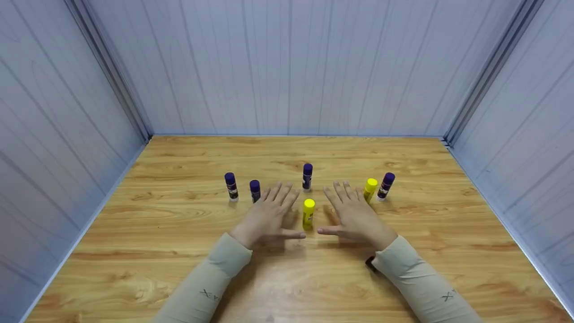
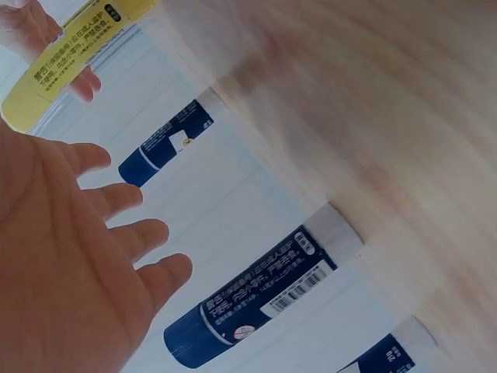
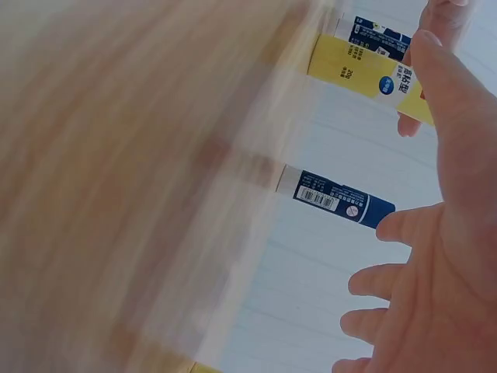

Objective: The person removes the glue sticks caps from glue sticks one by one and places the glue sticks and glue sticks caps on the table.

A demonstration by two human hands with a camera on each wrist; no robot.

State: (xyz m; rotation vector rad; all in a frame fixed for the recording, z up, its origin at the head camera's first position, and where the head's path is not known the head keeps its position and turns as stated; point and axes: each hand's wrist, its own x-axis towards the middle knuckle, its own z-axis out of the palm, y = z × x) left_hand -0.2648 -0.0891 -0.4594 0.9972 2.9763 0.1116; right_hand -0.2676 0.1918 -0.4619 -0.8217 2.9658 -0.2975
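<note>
My left hand [image 1: 265, 216] is held palm down with fingers straight and spread, and grips nothing. A dark blue glue stick [image 1: 255, 189] stands right by its fingers, partly hidden. My right hand [image 1: 357, 218] mirrors it, fingers extended, also holding nothing. Just past its fingers is a yellow glue stick [image 1: 370, 189], its lower part covered by the hand. Between the two hands a second yellow glue stick [image 1: 308, 214] stands upright, touched by neither thumb. In the left wrist view, a blue glue stick [image 2: 264, 287] with a barcode label appears beyond the fingertips.
Farther back, between the hands, another dark blue glue stick [image 1: 307, 177] stands upright. One more [image 1: 231, 186] is at the left, and another [image 1: 385, 186] at the right. Pale panel walls [image 1: 287, 67] enclose the wooden table [image 1: 179, 251] at the back and sides.
</note>
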